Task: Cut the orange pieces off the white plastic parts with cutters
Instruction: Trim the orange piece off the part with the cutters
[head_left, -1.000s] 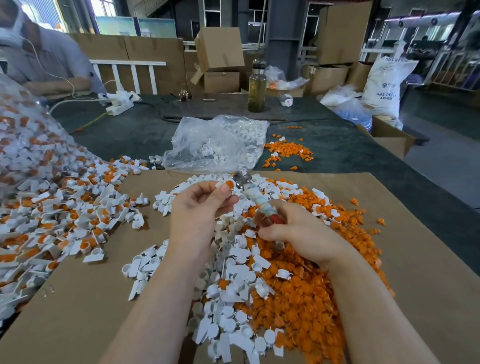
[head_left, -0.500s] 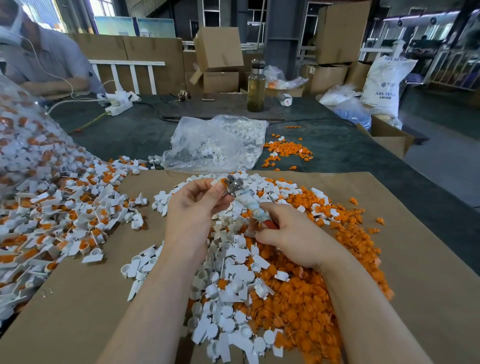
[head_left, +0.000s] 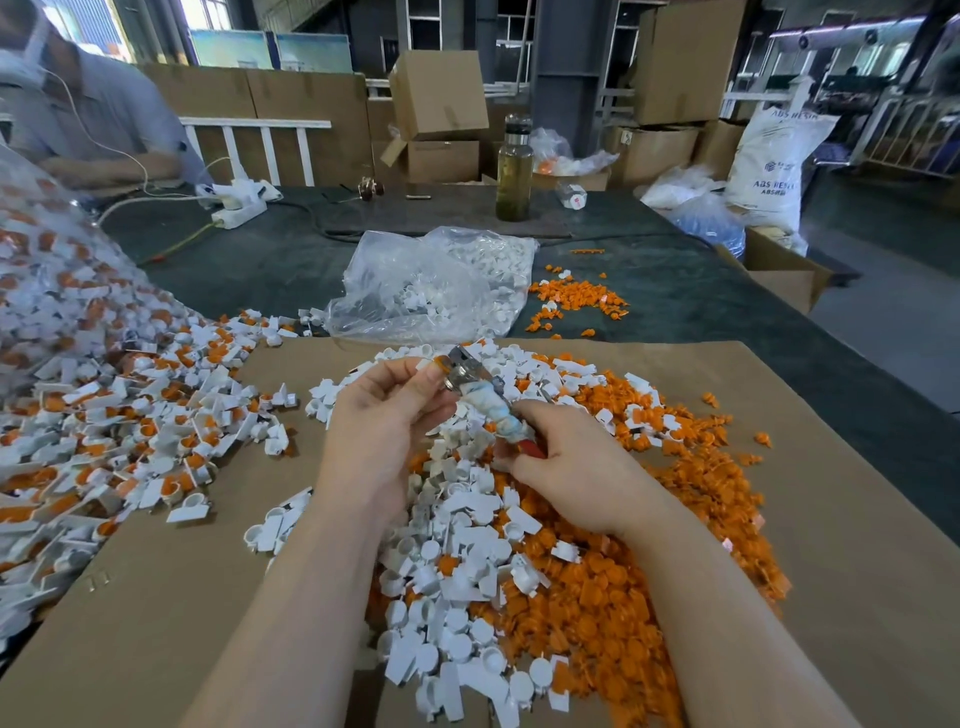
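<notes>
Left hand (head_left: 382, 431) pinching a small white plastic part with an orange piece (head_left: 435, 370), right hand (head_left: 576, 467) gripping tape-wrapped metal cutters (head_left: 480, 397), both above the white and orange pile (head_left: 519, 561)

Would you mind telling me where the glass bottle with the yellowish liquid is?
The glass bottle stands upright at the table's far edge, centre-right in the head view, behind the clear plastic bag.
</notes>
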